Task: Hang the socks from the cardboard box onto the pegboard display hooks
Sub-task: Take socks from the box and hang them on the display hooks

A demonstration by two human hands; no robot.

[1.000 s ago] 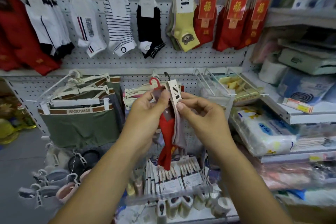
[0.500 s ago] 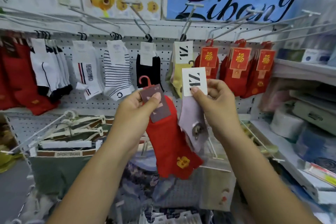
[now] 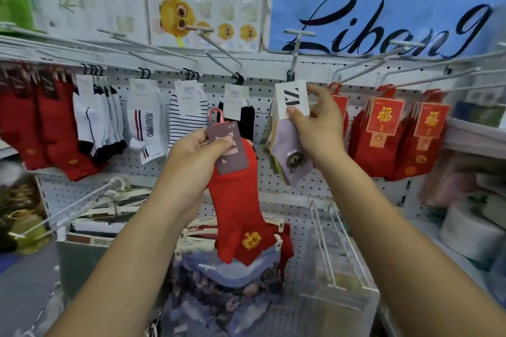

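Note:
My left hand (image 3: 195, 157) grips the brown card of a red sock pair (image 3: 241, 216) with a pink plastic hanger hook, held in front of the pegboard (image 3: 273, 191). My right hand (image 3: 315, 128) pinches the white label of a lilac sock pair (image 3: 291, 161) right under a metal display hook (image 3: 294, 60), against other pale socks hanging there. Whether its hanger is on the hook is hidden behind the label. The cardboard box is out of view.
Red, white, striped and black socks (image 3: 189, 120) hang along the left hooks. Red packs with gold labels (image 3: 383, 131) hang on the right. Empty prongs stick out toward me above. Folded underwear on hangers lies below, shelves of goods at right.
My view tilted upward. My right hand carried the lilac socks up and right to the hook with the matching socks. My left hand stayed roughly in place holding the red socks.

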